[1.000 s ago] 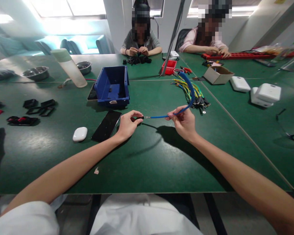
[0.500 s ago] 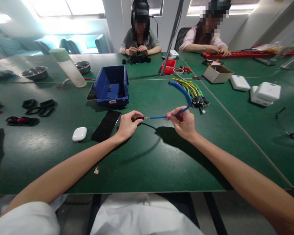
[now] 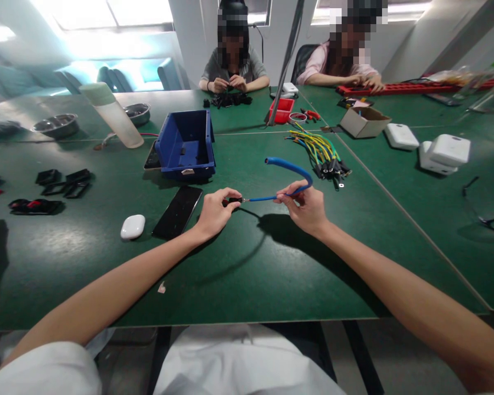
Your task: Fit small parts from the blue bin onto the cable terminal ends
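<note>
My left hand [image 3: 217,213] pinches a small black piece [image 3: 233,201] between thumb and fingertips. A bit of bare metal [image 3: 244,200] shows at its right end, where a blue wire [image 3: 261,198] meets it; whether they are joined I cannot tell. The wire is held by my right hand [image 3: 307,206], fingers closed around it. Past these fingers a thicker blue length [image 3: 290,163] curls up and back to the left, its open end in the air. Both hands are just above the green table [image 3: 230,285].
Beyond my right hand lies a bundle of yellow-green wires [image 3: 323,153] with black ends. A blue bin [image 3: 185,142], a phone [image 3: 178,213] and a white case [image 3: 133,227] are on the left. Two people sit opposite, near a red bin [image 3: 281,111] and a slanted pole [image 3: 287,60].
The curled end of the blue wire has swung left and lower. My right hand has shifted slightly left; my left hand keeps its pinch.
</note>
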`<state>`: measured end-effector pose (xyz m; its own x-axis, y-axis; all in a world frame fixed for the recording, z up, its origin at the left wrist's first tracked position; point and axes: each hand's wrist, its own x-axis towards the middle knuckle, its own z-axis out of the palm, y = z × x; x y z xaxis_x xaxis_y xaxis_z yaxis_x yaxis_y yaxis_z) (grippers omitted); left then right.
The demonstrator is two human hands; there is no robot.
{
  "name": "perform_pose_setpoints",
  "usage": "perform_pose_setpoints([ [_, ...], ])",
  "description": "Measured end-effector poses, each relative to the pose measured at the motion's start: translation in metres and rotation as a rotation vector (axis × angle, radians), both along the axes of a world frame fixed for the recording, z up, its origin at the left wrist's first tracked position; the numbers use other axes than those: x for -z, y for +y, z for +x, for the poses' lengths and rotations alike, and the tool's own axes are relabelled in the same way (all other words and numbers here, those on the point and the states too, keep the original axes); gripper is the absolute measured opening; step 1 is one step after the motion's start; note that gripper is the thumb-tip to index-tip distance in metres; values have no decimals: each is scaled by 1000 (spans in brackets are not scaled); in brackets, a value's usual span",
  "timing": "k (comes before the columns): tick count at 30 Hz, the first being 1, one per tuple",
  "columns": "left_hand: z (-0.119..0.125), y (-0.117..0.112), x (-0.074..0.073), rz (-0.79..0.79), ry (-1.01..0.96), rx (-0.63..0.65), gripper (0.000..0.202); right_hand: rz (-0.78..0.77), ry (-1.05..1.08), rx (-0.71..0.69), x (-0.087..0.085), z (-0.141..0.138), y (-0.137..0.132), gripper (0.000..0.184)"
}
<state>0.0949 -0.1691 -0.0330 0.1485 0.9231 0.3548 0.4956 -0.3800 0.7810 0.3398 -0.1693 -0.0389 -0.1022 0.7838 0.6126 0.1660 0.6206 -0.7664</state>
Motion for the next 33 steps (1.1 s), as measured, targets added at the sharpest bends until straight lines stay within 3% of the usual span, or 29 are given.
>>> perform_pose_setpoints([
  [11, 2, -4, -2, 77, 70, 29, 16, 21, -1, -9, -3, -3, -1, 20],
  [33, 2, -6, -6, 55, 79, 86, 14, -154, 45, -10, -5, -5, -3, 25],
])
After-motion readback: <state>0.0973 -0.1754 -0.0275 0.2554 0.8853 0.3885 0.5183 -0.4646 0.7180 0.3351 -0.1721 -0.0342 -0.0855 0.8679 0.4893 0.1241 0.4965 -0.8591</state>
